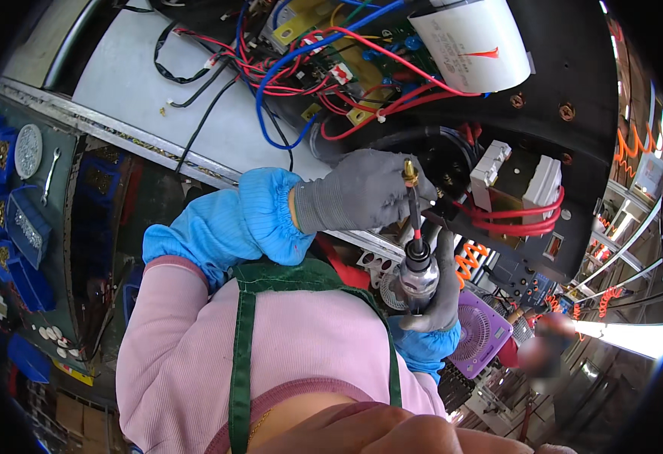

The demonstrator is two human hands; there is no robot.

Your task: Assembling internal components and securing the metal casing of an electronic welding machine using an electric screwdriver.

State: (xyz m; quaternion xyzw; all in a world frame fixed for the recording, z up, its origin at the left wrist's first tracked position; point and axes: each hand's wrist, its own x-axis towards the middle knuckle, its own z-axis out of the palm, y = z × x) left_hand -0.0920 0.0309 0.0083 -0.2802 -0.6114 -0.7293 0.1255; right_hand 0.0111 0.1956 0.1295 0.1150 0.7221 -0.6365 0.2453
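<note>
In my right hand [445,291], gloved in grey, is a power screwdriver [420,276] with a silver body, its long dark bit pointing up and away from me. A brass screw-like piece [409,174] sits at the tip of the bit. My left hand [369,189], in a matching glove, is closed right beside the bit and the brass piece. Its fingertips are partly hidden, so what they grip is unclear. Just beyond both hands lies a dark chassis [551,98] carrying a white cylindrical capacitor [471,45] and a white block [524,181] wound with red wire.
Red, blue and black wires [271,76] tangle over a circuit board [399,53]. At left, blue bins [32,227] of small hardware stand near a wrench [50,175]. A purple fan [479,333] and orange coiled hoses [469,263] are at right, with another person [547,344] behind.
</note>
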